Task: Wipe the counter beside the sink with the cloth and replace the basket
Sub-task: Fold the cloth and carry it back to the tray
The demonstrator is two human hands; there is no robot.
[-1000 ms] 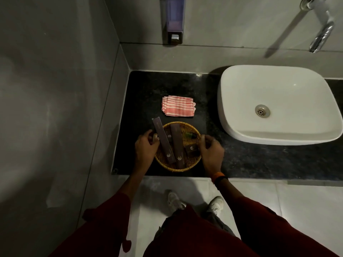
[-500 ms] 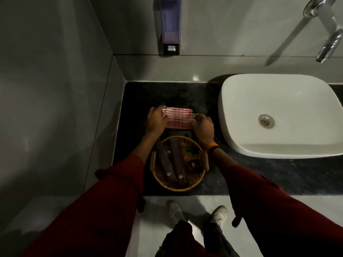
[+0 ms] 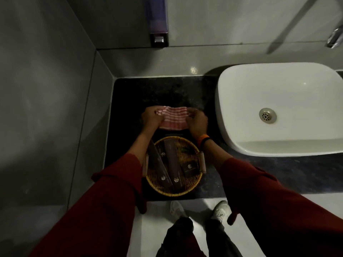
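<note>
A red-and-white striped cloth (image 3: 173, 118) hangs between both hands, just above the black counter (image 3: 163, 91) left of the sink (image 3: 278, 108). My left hand (image 3: 151, 117) grips its left edge and my right hand (image 3: 197, 122) grips its right edge. Nearer to me, a round wicker basket (image 3: 192, 185) with side handles stands on the counter close to the front edge. It holds three dark boxes (image 3: 173, 162). My forearms pass over the basket's left and right sides.
A grey tiled wall (image 3: 55, 108) closes off the counter's left end. A soap dispenser (image 3: 158, 21) hangs on the back wall, and a chrome tap (image 3: 335, 38) sticks out at the upper right. My shoes (image 3: 220, 210) stand on the light floor below.
Both hands left the basket's handles, reached past it to the folded cloth and lifted it by its two edges. The camera moved closer over the counter.
</note>
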